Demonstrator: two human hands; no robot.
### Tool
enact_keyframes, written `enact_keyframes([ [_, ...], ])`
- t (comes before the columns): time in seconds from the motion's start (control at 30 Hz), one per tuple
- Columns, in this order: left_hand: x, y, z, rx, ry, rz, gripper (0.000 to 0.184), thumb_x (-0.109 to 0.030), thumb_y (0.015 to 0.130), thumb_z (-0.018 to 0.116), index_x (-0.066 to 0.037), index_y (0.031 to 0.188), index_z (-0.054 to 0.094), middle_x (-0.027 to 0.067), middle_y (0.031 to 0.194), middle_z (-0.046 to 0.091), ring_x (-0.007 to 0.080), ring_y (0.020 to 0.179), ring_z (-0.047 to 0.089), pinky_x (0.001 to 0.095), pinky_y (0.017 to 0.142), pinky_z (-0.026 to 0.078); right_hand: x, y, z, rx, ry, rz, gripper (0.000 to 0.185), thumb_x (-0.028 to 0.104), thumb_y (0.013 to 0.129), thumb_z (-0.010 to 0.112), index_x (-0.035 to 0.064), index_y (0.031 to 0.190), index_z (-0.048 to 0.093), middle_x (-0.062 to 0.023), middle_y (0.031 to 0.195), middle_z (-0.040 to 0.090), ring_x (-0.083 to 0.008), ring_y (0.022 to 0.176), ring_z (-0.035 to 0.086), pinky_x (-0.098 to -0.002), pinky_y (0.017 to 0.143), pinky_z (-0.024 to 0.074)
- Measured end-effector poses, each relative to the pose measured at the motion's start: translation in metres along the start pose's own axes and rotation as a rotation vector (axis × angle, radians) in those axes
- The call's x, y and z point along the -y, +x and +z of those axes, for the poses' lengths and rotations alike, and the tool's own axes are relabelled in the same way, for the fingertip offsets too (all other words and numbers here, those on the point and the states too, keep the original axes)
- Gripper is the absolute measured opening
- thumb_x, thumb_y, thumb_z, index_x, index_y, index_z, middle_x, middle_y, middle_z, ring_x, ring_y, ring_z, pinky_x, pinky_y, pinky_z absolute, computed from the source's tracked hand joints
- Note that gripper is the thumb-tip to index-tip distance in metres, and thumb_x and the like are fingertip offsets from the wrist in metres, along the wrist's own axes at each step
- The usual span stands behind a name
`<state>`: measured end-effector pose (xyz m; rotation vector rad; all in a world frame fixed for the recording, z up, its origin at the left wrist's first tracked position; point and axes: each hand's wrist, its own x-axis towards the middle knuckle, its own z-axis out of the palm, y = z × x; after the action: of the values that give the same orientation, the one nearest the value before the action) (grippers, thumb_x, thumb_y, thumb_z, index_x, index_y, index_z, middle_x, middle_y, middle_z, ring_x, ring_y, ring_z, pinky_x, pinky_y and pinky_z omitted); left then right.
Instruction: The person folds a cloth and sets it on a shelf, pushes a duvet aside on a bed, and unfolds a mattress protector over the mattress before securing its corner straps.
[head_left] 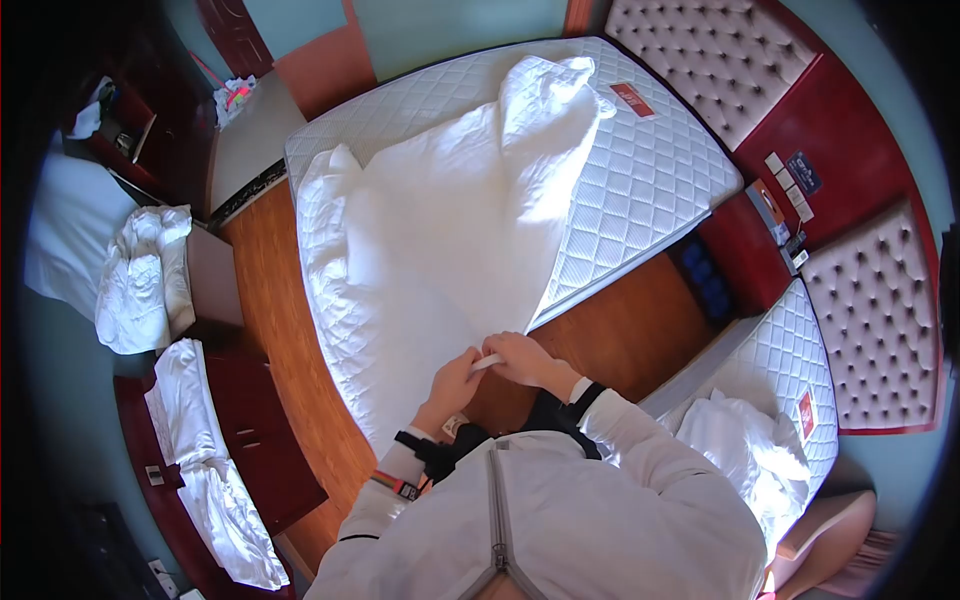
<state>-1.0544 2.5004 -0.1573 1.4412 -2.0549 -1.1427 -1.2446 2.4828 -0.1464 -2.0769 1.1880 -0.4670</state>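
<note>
A large white cover (430,220) lies over the left part of a quilted mattress (630,180) and hangs down toward me. Its near edge is gripped by both of my hands at the front of my body. My left hand (458,385) has its fingers closed on the cover's edge. Close beside it, my right hand (522,360) is also closed on the edge, and a short white strip of cloth shows between the two hands. The far end of the cover is bunched up near the mattress's red label.
A second mattress (800,350) with crumpled white cloth (745,445) stands at the right. Tufted headboards and a red nightstand (745,245) are along the right wall. White bedding (150,270) sits on a chair at left; folded white cloth (215,480) lies on a dark red cabinet (265,430).
</note>
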Motion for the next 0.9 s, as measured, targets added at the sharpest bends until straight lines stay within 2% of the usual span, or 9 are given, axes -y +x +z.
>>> enact_keyframes([
  [0.07, -0.017, 0.006, 0.004, 0.005, 0.017, 0.022, 0.014, -0.016, 0.088, 0.058, -0.007, 0.097, 0.051, 0.0167, 0.08, 0.059, 0.0376, 0.076, 0.06, 0.0411, 0.066, 0.047, -0.033, -0.004, -0.01, 0.05, 0.038, -0.036, 0.016, 0.014, 0.076, 0.065, 0.0097, 0.09, 0.057, -0.012, 0.088, 0.059, -0.0328, 0.091, 0.056, -0.0425, 0.08, 0.0449],
  [0.27, -0.065, 0.01, -0.001, -0.149, -0.05, -0.14, 0.016, -0.009, 0.085, 0.058, -0.003, 0.1, 0.054, 0.0176, 0.082, 0.059, 0.0315, 0.075, 0.059, 0.0359, 0.066, 0.046, -0.157, 0.009, -0.025, -0.079, -0.145, -0.095, 0.017, 0.017, 0.07, 0.067, 0.0099, 0.084, 0.061, -0.0097, 0.086, 0.061, -0.0322, 0.085, 0.059, -0.0439, 0.079, 0.046],
  [0.4, -0.077, -0.001, -0.011, -0.275, 0.027, -0.138, 0.016, -0.004, 0.082, 0.061, -0.002, 0.097, 0.055, 0.0162, 0.084, 0.059, 0.03, 0.076, 0.059, 0.0339, 0.067, 0.046, -0.232, 0.026, -0.054, -0.151, -0.278, -0.013, 0.016, 0.02, 0.071, 0.069, 0.0088, 0.08, 0.062, -0.0089, 0.084, 0.062, -0.0312, 0.087, 0.059, -0.0431, 0.08, 0.0467],
  [0.53, -0.065, -0.011, 0.003, -0.207, 0.122, -0.349, 0.015, -0.007, 0.082, 0.062, -0.001, 0.094, 0.055, 0.0171, 0.082, 0.059, 0.0298, 0.076, 0.059, 0.0353, 0.071, 0.046, -0.259, 0.02, -0.095, -0.126, -0.137, 0.113, 0.014, 0.019, 0.073, 0.068, 0.009, 0.081, 0.061, -0.0117, 0.082, 0.064, -0.0326, 0.086, 0.06, -0.0438, 0.075, 0.0479],
  [0.57, -0.051, -0.012, 0.012, -0.165, 0.133, -0.319, 0.018, -0.011, 0.082, 0.065, -0.002, 0.095, 0.056, 0.0148, 0.082, 0.059, 0.0303, 0.079, 0.058, 0.0375, 0.074, 0.047, -0.257, 0.015, -0.102, -0.12, -0.104, 0.133, 0.015, 0.02, 0.074, 0.067, 0.0088, 0.082, 0.061, -0.0122, 0.082, 0.064, -0.033, 0.085, 0.061, -0.0441, 0.074, 0.0482],
  [0.63, -0.034, -0.002, 0.033, -0.066, 0.069, -0.369, 0.034, -0.016, 0.078, 0.07, -0.003, 0.104, 0.054, 0.0159, 0.097, 0.057, 0.033, 0.095, 0.055, 0.0405, 0.084, 0.045, -0.251, 0.003, -0.114, -0.116, -0.047, 0.192, 0.016, 0.022, 0.076, 0.065, 0.0084, 0.083, 0.061, -0.0134, 0.082, 0.065, -0.0339, 0.085, 0.062, -0.0448, 0.073, 0.0487],
  [0.73, -0.082, 0.059, 0.066, -0.192, 0.28, -0.043, 0.054, -0.019, 0.073, 0.075, -0.001, 0.116, 0.047, 0.0191, 0.113, 0.049, 0.0372, 0.109, 0.046, 0.0437, 0.094, 0.04, -0.23, -0.013, -0.126, -0.137, 0.006, 0.171, 0.017, 0.022, 0.077, 0.063, 0.0082, 0.085, 0.06, -0.0149, 0.081, 0.064, -0.0364, 0.084, 0.061, -0.0456, 0.071, 0.0476],
  [0.77, -0.108, 0.086, 0.072, -0.127, 0.254, 0.0, 0.067, -0.02, 0.07, 0.077, 0.002, 0.122, 0.041, 0.0225, 0.119, 0.042, 0.0391, 0.116, 0.039, 0.0449, 0.099, 0.035, -0.222, -0.02, -0.14, -0.122, -0.007, 0.175, 0.016, 0.02, 0.075, 0.064, 0.0078, 0.085, 0.06, -0.0155, 0.08, 0.064, -0.0367, 0.082, 0.061, -0.0461, 0.07, 0.0472],
  [0.9, -0.158, 0.186, 0.111, -0.054, 0.21, 0.173, 0.057, -0.018, 0.07, 0.076, 0.001, 0.114, 0.045, 0.0198, 0.112, 0.046, 0.0375, 0.106, 0.047, 0.041, 0.091, 0.042, -0.179, -0.028, -0.168, -0.137, 0.002, 0.038, 0.02, 0.012, 0.071, 0.067, 0.0071, 0.087, 0.058, -0.0136, 0.083, 0.062, -0.0357, 0.084, 0.059, -0.0443, 0.074, 0.0454],
])
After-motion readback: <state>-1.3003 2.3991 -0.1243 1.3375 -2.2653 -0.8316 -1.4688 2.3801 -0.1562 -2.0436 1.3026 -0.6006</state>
